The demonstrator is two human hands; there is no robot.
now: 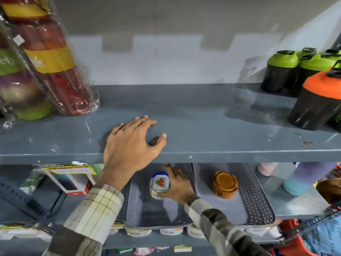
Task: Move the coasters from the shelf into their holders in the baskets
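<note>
So here's where we're at: our left hand (130, 143) is flat on the grey upper shelf (212, 126), fingers spread wide, holding nothing, and we honestly can't see a single coaster left up there near it. The action's all one level down. Our right hand (178, 183) is in the left grey perforated basket (160, 217), thumb and fingers closed around the stack of floral coasters (160, 182), which sits tilted in its blue-rimmed holder (160, 174) near the basket's back end. Can't tell if the stack's fully seated yet.

The stack lies just left of the right hand, touching it, so that hand's way nearer; the left would have to duck under the shelf lip. The right basket (256, 200) next door has the round orange coaster set (225, 184) already in its holder, looks done to us.

In the way: mainly the upper shelf's front edge overhanging the baskets. Shaker bottles (317, 100) far right and wrapped tumblers (60, 71) far left are well clear.
</note>
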